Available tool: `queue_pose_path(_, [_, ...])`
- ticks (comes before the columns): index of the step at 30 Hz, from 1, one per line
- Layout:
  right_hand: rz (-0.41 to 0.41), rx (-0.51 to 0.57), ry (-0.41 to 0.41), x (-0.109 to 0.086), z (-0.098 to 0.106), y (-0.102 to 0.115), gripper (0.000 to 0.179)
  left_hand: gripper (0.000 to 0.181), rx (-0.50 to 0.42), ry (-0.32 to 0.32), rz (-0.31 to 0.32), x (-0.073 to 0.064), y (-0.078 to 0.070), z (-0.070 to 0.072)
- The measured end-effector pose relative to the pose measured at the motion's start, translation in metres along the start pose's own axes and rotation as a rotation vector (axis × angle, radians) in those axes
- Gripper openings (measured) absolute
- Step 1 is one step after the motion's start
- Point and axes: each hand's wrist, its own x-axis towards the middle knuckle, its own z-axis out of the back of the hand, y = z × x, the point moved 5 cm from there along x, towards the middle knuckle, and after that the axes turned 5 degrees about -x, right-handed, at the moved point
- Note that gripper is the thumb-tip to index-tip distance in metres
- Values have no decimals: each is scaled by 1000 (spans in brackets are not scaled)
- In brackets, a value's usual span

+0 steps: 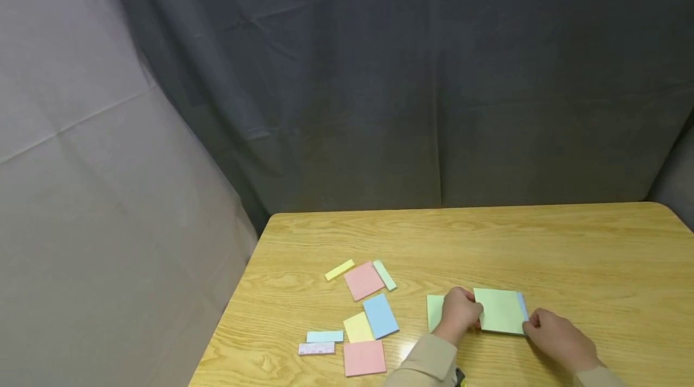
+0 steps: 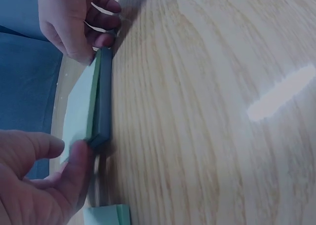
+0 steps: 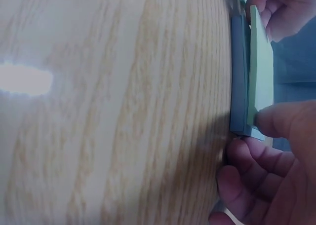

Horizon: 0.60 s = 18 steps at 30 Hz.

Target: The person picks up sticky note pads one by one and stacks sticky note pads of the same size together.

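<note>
A light green sticky note pad (image 1: 501,310) lies over a blue sticky note pad (image 3: 238,77), whose strip shows past the green pad's right edge in the head view. A narrow gap shows between the two pads in both wrist views. My left hand (image 1: 459,313) pinches the green pad at its left edge. At the opposite end, my right hand (image 1: 561,340) grips the stacked pads, thumb against the green pad and curled fingers by the blue pad's corner. Another green pad (image 1: 434,310) lies partly hidden behind my left hand.
To the left lie pink pads (image 1: 364,358), a blue pad (image 1: 381,316) overlapping a yellow pad (image 1: 358,328), and narrow note strips (image 1: 325,336). A further pink pad (image 1: 364,281) sits between yellow and green strips. Dark curtain (image 1: 358,103) hangs behind the wooden table (image 1: 596,254).
</note>
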Motion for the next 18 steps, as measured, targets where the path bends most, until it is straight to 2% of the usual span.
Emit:
queue_pose_path(4, [8, -15, -13, 0, 1, 2, 21, 8, 22, 33, -5, 0, -1, -2])
queue_pose_path(9, [-1, -30, -24, 2, 2, 2, 19, 17, 38, 76, -5, 0, -2, -6])
queue_pose_path(13, [-10, -35, -25, 3, 3, 2, 18, 21, 60, 88, -16, -1, -4, -5])
queue_pose_path(18, [-7, -31, -30, 4, 6, 2, 17, 17, 70, 97, -12, -2, -5, -5])
